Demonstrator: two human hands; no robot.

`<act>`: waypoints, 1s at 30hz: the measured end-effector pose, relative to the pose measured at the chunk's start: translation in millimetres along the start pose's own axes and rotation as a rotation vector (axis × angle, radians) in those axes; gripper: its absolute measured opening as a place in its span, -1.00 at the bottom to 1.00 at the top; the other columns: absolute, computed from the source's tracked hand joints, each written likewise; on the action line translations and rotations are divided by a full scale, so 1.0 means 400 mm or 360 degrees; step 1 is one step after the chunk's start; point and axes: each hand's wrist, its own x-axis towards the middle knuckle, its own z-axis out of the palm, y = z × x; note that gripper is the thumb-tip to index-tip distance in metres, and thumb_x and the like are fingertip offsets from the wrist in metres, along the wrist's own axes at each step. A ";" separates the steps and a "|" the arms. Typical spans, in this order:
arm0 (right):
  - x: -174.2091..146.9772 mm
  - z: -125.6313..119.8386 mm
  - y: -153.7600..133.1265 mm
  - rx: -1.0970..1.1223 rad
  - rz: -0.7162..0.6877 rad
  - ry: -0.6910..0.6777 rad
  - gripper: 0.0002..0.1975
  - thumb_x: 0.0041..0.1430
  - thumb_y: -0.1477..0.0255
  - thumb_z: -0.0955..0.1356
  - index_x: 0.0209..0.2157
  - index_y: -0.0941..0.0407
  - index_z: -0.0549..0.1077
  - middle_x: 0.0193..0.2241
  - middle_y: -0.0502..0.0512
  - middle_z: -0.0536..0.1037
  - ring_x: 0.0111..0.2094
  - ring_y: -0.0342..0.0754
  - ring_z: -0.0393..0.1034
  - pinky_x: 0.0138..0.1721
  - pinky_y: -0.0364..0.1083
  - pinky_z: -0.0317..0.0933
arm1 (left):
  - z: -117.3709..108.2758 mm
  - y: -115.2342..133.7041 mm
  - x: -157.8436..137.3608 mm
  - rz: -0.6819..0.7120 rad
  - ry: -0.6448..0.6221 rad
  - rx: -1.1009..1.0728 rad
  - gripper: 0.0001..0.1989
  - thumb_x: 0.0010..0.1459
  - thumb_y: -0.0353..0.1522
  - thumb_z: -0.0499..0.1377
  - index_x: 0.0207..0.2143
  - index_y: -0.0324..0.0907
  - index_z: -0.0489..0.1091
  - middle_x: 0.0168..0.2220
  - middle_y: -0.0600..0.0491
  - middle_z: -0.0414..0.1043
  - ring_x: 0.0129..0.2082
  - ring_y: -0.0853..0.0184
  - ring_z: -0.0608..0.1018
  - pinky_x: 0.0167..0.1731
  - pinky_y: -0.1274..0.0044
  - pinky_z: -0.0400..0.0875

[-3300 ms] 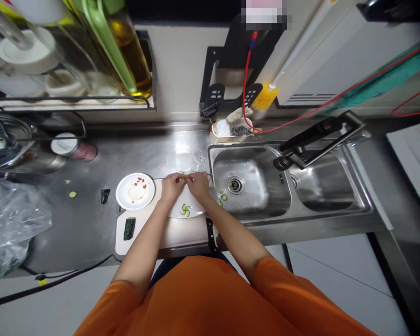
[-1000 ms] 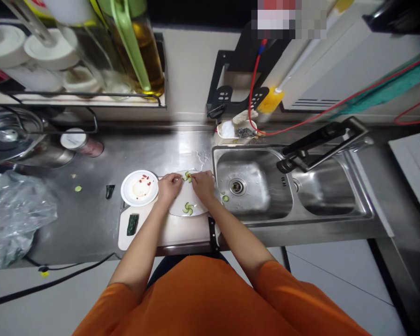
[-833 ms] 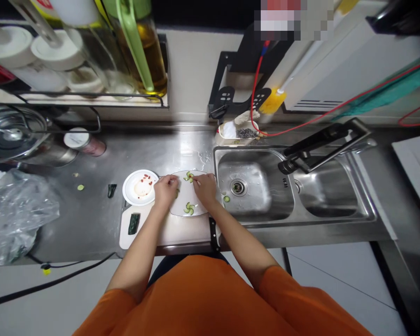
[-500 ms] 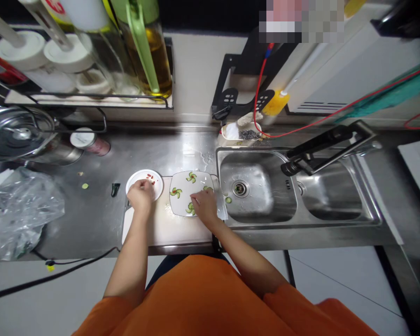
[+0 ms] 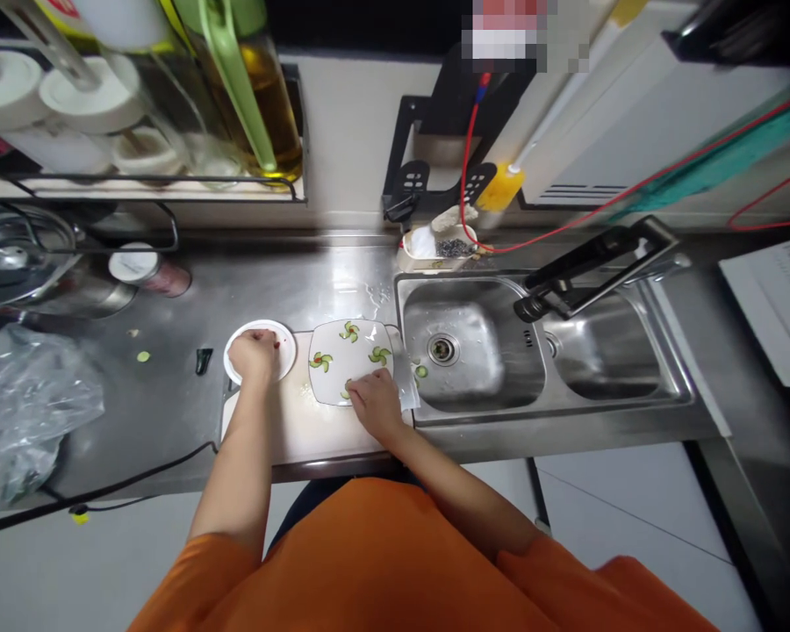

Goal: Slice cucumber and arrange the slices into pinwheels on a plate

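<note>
My left hand [image 5: 254,354] is over the small round white plate [image 5: 288,357], its fingers pinched together. A few red bits show by the fingertips; whether any are held I cannot make out. My right hand [image 5: 375,402] reaches over the near edge of the square white plate [image 5: 342,358], fingers closed at the nearest pinwheel of green slices, which it partly covers. Three other pinwheels show in full: a far one [image 5: 348,331], a left one [image 5: 320,362] and a right one [image 5: 378,355]. Beneath the plates lies a pale cutting board [image 5: 303,434].
To the right is a double steel sink [image 5: 474,351] with a black faucet [image 5: 585,268]. A clear plastic bag [image 5: 32,395], a lidded canister [image 5: 150,269] and a dark green vegetable end [image 5: 203,361] lie leftward. Above, a rack [image 5: 138,189] carries jars and an oil bottle [image 5: 256,96].
My right hand has moved from the square plate's middle to its nearest pinwheel, uncovering the right one. My left hand has moved slightly farther over the round plate. The whole view has shifted slightly.
</note>
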 end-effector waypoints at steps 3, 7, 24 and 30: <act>-0.014 0.003 0.004 0.0017 -0.0004 0.0004 -0.81 0.23 0.41 0.27 -0.30 0.06 0.54 -0.32 0.04 0.54 -0.21 -0.05 0.22 -0.15 -0.09 0.01 | -0.015 0.007 -0.011 0.0053 0.0015 -0.0045 -0.77 -0.05 -0.28 0.11 -0.47 -0.22 0.49 -0.51 -0.07 0.49 -0.43 0.20 0.49 -0.31 0.43 0.33; -0.028 0.005 0.022 0.0074 0.0045 0.0070 -0.82 0.21 0.41 0.29 -0.30 0.05 0.54 -0.36 0.04 0.54 -0.21 -0.04 0.23 -0.17 -0.10 0.03 | -0.028 0.021 -0.079 0.0319 0.0055 -0.0279 -0.77 -0.02 -0.28 0.11 -0.39 -0.20 0.51 -0.39 -0.01 0.52 -0.38 0.28 0.49 -0.24 0.49 0.34; 0.037 -0.054 0.152 0.0146 0.0390 0.0369 -0.81 0.19 0.39 0.29 -0.24 0.08 0.54 -0.28 0.04 0.56 -0.23 -0.10 0.36 -0.06 -0.09 0.03 | 0.114 0.151 -0.362 0.1358 -0.0743 -0.0504 -0.85 0.04 -0.47 0.11 -0.35 -0.16 0.46 -0.39 0.07 0.50 -0.38 0.38 0.48 -0.26 0.54 0.37; 0.040 -0.057 0.150 -0.0013 0.0494 0.0250 -0.81 0.19 0.34 0.29 -0.28 0.01 0.55 -0.31 0.04 0.54 -0.15 0.00 0.25 -0.19 -0.08 0.03 | 0.123 0.165 -0.340 0.1359 -0.0811 -0.0374 -0.85 0.00 -0.49 0.12 -0.34 -0.15 0.41 -0.40 0.07 0.45 -0.36 0.34 0.47 -0.27 0.52 0.35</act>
